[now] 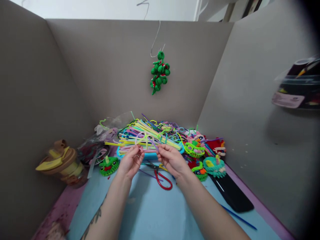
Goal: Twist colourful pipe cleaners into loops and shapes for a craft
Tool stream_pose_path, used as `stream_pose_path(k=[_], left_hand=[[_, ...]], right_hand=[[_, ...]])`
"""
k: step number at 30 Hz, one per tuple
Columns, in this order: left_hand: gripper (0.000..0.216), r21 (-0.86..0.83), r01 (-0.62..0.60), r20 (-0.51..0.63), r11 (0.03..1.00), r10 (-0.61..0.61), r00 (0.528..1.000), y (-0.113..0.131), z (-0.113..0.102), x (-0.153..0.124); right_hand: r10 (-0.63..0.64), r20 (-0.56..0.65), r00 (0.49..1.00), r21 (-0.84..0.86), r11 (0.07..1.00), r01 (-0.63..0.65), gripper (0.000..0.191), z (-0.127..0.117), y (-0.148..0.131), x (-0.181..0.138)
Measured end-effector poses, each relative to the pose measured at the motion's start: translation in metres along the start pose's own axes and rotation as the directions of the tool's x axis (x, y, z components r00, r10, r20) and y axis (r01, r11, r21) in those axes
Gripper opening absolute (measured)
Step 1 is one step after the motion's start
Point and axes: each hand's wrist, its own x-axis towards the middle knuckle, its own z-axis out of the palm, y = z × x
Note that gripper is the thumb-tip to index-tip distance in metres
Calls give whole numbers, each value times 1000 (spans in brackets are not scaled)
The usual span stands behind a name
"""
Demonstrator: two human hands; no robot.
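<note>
A lavender pipe cleaner [153,143] arches up between my hands, bent into a loop. The fingertips of my left hand [131,162] are pinched at its left end. On the other side, my right hand [173,160] pinches its right end between thumb and fingers. Behind them a blue tray [151,156] is heaped with pipe cleaners [140,128] in yellow, pink, purple and green. Below my hands lie red-handled scissors or pliers [163,181], partly hidden by my right hand, and a loose purple pipe cleaner [150,174].
To the left stand a green fuzzy figure [109,166] and a brown lidded cup [67,163]. Colourful fuzzy figures [215,166] crowd the right, beside a black flat object [233,195] and a blue stick [238,216]. A green ornament [160,71] hangs on the back panel; a pouch [297,88] hangs right.
</note>
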Motion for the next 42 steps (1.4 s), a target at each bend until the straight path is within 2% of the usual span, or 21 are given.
stream_pose_path(k=[6, 13, 20, 25, 29, 31, 33, 35, 36, 39, 42], left_hand=[[23, 20, -3, 23, 1000, 3, 1000, 0, 0, -1], [19, 46, 3, 88, 999, -7, 996, 1, -2, -2], [20, 23, 44, 108, 999, -46, 993, 1, 2, -6], [22, -2, 63, 126, 998, -62, 990, 1, 1, -7], [10, 79, 42, 123, 996, -52, 991, 0, 2, -7], [12, 197, -15, 75, 980, 0, 997, -2, 4, -8], [16, 333, -120, 12, 935, 123, 992, -5, 7, -10], [15, 464, -199, 40, 863, 204, 978, -9, 11, -15], [17, 514, -218, 87, 830, 202, 976, -10, 14, -18], [22, 563, -196, 205, 803, 94, 974, -15, 23, -28], [26, 475, -155, 170, 866, 83, 982, -17, 29, -34]], right_hand=[[23, -2, 1000, -30, 999, -23, 32, 2, 3, -1], [54, 88, 995, -114, 993, -43, 32, 0, 4, -1], [-5, 36, 999, -125, 992, 10, 35, 0, 3, 0], [9, 63, 998, -96, 995, -3, 33, 0, 0, 0], [-92, 98, 991, -216, 970, 111, 30, 0, -5, -3], [-210, 90, 974, -387, 893, 228, 25, 0, -8, -5], [-364, 83, 928, -585, 736, 341, 18, -1, -9, -8], [-509, 107, 854, -727, 546, 416, 11, -1, -9, -10], [-559, 133, 818, -769, 463, 441, 9, 0, -8, -12], [-604, 244, 759, -812, 300, 501, 9, 6, -5, -17], [-568, 335, 751, -804, 243, 543, 11, 12, -2, -22]])
